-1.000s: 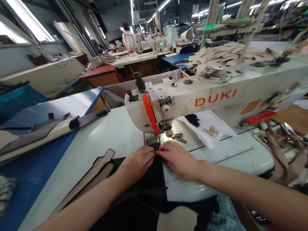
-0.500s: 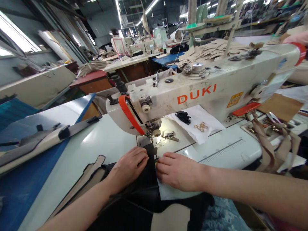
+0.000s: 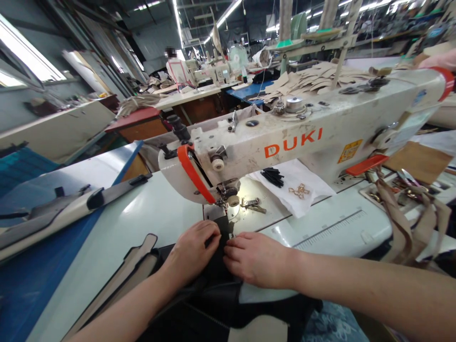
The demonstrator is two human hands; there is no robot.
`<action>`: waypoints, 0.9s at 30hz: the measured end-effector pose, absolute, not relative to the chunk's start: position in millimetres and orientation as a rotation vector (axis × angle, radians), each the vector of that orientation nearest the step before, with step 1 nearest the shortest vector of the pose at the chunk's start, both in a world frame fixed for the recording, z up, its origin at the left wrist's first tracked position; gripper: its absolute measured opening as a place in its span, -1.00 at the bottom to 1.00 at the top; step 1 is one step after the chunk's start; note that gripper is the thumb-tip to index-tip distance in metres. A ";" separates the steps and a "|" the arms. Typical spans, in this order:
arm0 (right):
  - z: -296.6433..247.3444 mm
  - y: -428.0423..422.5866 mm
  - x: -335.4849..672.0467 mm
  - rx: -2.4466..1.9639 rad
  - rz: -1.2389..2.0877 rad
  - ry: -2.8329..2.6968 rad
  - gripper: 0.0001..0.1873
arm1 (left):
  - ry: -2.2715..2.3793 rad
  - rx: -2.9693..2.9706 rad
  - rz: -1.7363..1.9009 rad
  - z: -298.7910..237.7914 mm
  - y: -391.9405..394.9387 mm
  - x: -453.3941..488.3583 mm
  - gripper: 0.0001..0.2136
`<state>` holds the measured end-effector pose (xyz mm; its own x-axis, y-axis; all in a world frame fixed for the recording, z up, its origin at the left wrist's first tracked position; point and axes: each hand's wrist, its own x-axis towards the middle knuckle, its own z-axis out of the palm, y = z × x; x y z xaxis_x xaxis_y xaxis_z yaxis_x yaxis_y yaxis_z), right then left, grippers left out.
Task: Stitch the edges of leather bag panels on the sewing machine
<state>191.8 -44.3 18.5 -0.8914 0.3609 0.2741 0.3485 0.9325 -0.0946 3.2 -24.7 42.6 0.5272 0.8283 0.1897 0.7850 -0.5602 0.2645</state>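
Observation:
A piece of black fabric (image 3: 217, 263) lies on the sewing machine's bed, its far end under the presser foot (image 3: 223, 211). My left hand (image 3: 195, 244) is closed on the left side of that fabric, thumb and fingers pinched together just in front of the foot. Curled fingers of my right hand (image 3: 252, 259) grip the fabric's right edge. The white sewing machine (image 3: 292, 147) with red lettering spans the view above both hands. More of the black fabric hangs toward my lap, with a beige panel (image 3: 260, 328) on it.
Beige pieces with black edging (image 3: 131, 273) lie left of my left hand. Small metal parts (image 3: 252, 205) sit beside the needle. Behind the needle, a white cloth (image 3: 302, 204) carries black strips (image 3: 272, 177) and gold-coloured hardware (image 3: 299, 191). Beige straps (image 3: 406, 218) hang at right.
My right hand has shifted left, closer to my left hand and onto the black fabric's edge. My left hand stays almost in place. The whole view has moved slightly.

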 end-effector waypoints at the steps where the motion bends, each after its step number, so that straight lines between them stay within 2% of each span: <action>1: 18.4 -44.5 191.6 -0.529 0.070 -2.800 -0.84 | 1.408 2.592 0.449 43.1 -24.9 3.3 -0.87; 11: 18.1 -45.6 191.2 -0.531 0.144 -2.785 -0.84 | 1.478 2.468 0.471 44.3 -23.8 3.3 -0.86; 27: 17.1 -45.5 191.6 -0.503 0.058 -2.769 -0.84 | 1.304 2.760 0.443 40.7 -23.7 4.2 -0.82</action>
